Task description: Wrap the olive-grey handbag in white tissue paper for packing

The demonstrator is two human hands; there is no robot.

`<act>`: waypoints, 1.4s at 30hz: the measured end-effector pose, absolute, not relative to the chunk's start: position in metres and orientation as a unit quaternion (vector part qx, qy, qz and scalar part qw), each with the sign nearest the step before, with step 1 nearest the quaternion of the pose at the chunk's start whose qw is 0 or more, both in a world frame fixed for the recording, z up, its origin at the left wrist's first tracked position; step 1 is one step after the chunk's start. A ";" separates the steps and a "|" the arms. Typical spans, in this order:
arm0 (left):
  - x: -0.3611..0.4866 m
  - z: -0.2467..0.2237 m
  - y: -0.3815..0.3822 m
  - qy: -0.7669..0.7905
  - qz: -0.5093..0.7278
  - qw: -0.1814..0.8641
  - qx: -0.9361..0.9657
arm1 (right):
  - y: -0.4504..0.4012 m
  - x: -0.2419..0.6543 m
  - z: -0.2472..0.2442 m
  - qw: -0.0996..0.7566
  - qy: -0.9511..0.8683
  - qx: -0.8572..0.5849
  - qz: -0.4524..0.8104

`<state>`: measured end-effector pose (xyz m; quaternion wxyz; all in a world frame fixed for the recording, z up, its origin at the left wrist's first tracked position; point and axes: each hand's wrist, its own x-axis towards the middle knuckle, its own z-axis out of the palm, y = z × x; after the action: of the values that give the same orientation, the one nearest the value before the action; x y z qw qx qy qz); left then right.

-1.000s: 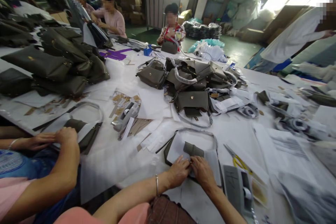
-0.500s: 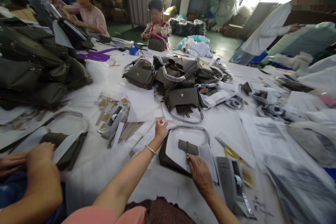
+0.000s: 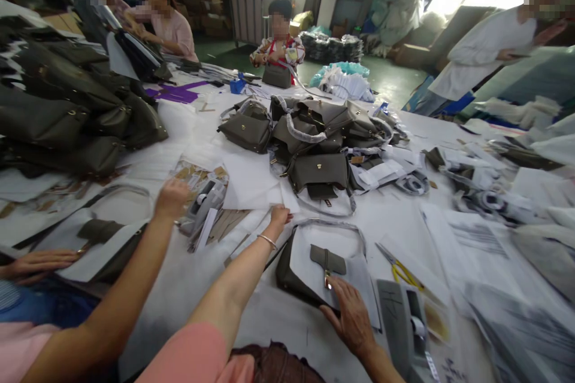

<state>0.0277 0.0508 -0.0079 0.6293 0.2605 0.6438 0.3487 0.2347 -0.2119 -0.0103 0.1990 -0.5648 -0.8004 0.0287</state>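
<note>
A dark grey handbag (image 3: pixel 291 280) lies on the table in front of me, white paper over its face and a wrapped handle at its top. My right hand (image 3: pixel 350 311) rests on it, fingers spread, the fingertips at the gold clasp of a small grey strap piece (image 3: pixel 327 258). Past the bag's upper left corner, my left hand (image 3: pixel 280 215) is closed with fingers curled together. Whatever it may pinch is too small to make out. A grey tape dispenser (image 3: pixel 398 317) and yellow-handled scissors (image 3: pixel 402 269) lie to the right of the bag.
More handbags (image 3: pixel 318 176) are heaped further back, with a larger pile (image 3: pixel 81 108) at the left. A second tape dispenser (image 3: pixel 204 203) stands beside cardboard pieces. At the left, a co-worker's hands are at another bag (image 3: pixel 130 251). Other people are around the table.
The view has shifted slightly left. My right hand's fingers have spread more, the thumb now apart. The left co-worker's one hand has moved from their bag toward the second dispenser.
</note>
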 end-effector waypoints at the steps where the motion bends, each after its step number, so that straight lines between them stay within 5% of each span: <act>1: 0.022 -0.008 0.044 0.642 0.347 0.629 0.268 | -0.212 0.235 -0.014 0.193 -0.801 -0.566 0.019; 9: -0.025 0.003 -0.036 0.628 0.324 0.616 0.347 | -0.216 0.234 -0.034 0.160 -0.806 -0.570 -0.009; 16: -0.054 0.048 -0.094 0.551 0.350 0.467 0.597 | -0.215 0.228 -0.025 0.132 -0.800 -0.585 0.004; 22: -0.003 0.094 -0.082 0.450 0.162 0.387 0.788 | -0.214 0.224 -0.019 0.131 -0.794 -0.594 0.016; 29: 0.038 0.059 -0.066 0.429 -0.065 0.224 0.873 | -0.219 0.226 -0.014 0.207 -0.776 -0.594 0.051; 35: 0.020 0.040 -0.057 0.393 -0.034 0.252 0.884 | -0.221 0.229 -0.014 0.286 -0.718 -0.628 0.088; 42: 0.011 0.034 -0.030 0.379 0.034 0.483 0.789 | -0.219 0.230 -0.014 0.254 -0.724 -0.636 0.086</act>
<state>0.0111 -0.0301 0.0341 0.4833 0.7887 0.3785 0.0343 0.2303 -0.2195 -0.0140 0.2541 -0.6361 -0.7236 0.0855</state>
